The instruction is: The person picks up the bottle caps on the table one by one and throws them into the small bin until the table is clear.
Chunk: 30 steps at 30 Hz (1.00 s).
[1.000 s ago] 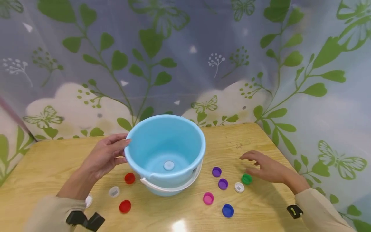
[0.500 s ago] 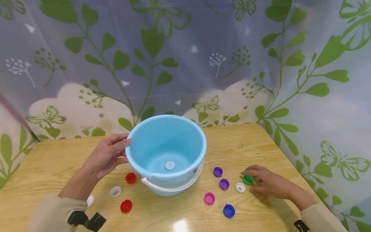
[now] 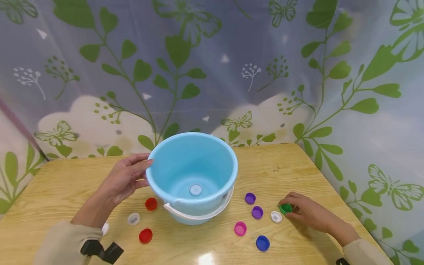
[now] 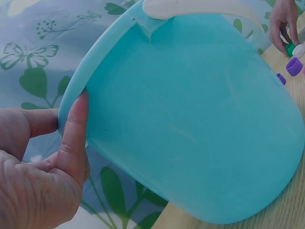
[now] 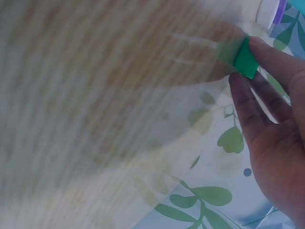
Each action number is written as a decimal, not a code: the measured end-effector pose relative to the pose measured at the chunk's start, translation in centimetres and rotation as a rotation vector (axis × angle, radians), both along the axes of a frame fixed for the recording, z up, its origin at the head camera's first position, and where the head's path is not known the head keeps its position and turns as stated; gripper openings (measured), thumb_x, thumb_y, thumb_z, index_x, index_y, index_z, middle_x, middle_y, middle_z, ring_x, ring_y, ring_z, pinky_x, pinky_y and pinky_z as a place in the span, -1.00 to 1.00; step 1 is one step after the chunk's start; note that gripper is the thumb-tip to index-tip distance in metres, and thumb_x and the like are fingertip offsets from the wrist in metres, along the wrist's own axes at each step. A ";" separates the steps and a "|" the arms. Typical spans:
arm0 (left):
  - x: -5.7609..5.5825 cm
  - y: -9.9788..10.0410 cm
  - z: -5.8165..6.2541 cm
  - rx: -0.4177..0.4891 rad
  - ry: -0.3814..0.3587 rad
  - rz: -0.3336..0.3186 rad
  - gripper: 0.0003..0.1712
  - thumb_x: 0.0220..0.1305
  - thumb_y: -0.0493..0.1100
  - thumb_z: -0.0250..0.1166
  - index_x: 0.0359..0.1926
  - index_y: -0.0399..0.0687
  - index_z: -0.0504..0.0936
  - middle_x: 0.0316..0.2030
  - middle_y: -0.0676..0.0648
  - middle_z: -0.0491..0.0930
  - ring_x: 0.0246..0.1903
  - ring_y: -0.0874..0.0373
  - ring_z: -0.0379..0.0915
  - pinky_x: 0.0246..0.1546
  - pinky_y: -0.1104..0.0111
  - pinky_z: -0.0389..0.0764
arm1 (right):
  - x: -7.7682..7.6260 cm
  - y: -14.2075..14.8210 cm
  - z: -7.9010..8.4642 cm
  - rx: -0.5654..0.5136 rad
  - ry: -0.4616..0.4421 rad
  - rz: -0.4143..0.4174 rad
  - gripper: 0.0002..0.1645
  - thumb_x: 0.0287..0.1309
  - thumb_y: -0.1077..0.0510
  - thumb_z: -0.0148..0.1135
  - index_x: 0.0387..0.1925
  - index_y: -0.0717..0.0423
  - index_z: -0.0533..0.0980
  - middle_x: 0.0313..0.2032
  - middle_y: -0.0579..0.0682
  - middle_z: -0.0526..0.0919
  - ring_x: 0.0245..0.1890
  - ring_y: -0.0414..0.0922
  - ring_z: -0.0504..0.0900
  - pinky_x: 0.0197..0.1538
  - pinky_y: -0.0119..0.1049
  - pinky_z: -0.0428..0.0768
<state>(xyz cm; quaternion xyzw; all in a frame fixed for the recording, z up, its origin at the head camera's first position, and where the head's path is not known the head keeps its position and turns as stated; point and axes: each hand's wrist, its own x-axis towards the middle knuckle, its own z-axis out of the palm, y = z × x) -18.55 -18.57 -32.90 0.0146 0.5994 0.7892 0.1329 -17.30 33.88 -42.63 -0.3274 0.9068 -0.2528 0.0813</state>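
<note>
A light blue bucket (image 3: pixel 192 158) stands upright on the wooden table, its white handle (image 3: pixel 202 216) hanging down in front. My left hand (image 3: pixel 120 180) grips its left rim, thumb and fingers on either side of the wall, as the left wrist view shows up close. Inside, a pale round disc (image 3: pixel 195 190) is visible on the bucket's floor. To the right, my right hand (image 3: pixel 311 215) pinches a green bottle cap (image 3: pixel 286 209) between thumb and fingers, at the table's surface. The right wrist view shows the green cap (image 5: pixel 246 58) edge-on between the fingertips.
Right of the bucket lie two purple caps (image 3: pixel 257 212), a white cap (image 3: pixel 276 216), a pink cap (image 3: pixel 240 228) and a blue cap (image 3: pixel 262 243). Left of it are two red caps (image 3: pixel 145 236) and white caps (image 3: pixel 133 219). Patterned curtains border the table (image 3: pixel 185 246).
My right hand has come down and closed its fingers on the green cap. My left hand keeps its grip on the bucket rim; the view has shifted slightly.
</note>
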 end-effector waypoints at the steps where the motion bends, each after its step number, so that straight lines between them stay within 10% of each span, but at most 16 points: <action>1: 0.0 0.0 0.0 -0.001 0.000 0.000 -0.60 0.29 -0.20 0.27 0.10 -0.25 0.43 -0.24 -0.13 0.58 -0.43 0.12 0.58 -0.32 0.26 0.68 | 0.0 0.0 0.0 -0.004 0.015 0.005 -0.67 0.21 0.16 0.27 0.01 0.13 0.54 -0.14 -0.09 0.50 -0.28 -0.32 0.49 -0.29 -0.40 0.61; 20: 0.0 0.0 0.0 0.012 -0.008 0.009 -0.60 0.29 -0.21 0.27 0.09 -0.23 0.41 -0.27 -0.11 0.57 -0.46 0.14 0.56 -0.33 0.28 0.68 | -0.2 0.2 0.5 0.002 0.055 -0.017 -0.62 0.17 0.11 0.31 -0.02 0.21 0.54 -0.26 -0.16 0.50 -0.32 -0.33 0.46 -0.27 -0.37 0.62; 30: 0.0 0.0 -0.1 0.019 -0.006 0.007 -0.64 0.30 -0.21 0.27 0.06 -0.20 0.44 -0.28 -0.11 0.58 -0.47 0.15 0.57 -0.35 0.29 0.68 | -1.0 -1.5 3.3 -0.061 0.237 -0.064 -0.63 0.14 0.23 0.32 0.01 0.18 0.53 -0.21 -0.16 0.51 -0.31 -0.28 0.53 -0.24 -0.33 0.65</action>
